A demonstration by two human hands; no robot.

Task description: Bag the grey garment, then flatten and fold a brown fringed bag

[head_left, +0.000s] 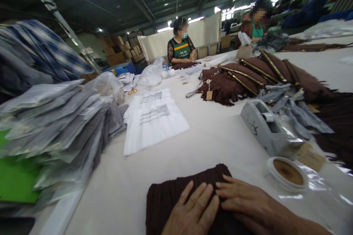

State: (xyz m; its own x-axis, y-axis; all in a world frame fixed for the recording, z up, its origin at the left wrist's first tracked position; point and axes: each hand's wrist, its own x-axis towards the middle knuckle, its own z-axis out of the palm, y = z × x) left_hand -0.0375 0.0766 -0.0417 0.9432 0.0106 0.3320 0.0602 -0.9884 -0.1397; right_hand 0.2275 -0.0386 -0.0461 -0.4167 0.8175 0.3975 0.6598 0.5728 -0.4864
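The left hand (193, 211) and right hand (242, 202) lie open and flat, fingertips meeting, on a folded brown cloth (171, 198) at the near edge of the table (209, 136). The cloth's long side runs left to right beneath both palms. A tape roll (288, 172) sits just right.

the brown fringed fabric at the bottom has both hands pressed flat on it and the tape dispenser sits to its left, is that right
Not quite. The head view shows both hands, left and right, pressed flat on the brown fringed fabric, but the grey tape dispenser sits to its right, not its left. To the left lies a stack of bagged garments.
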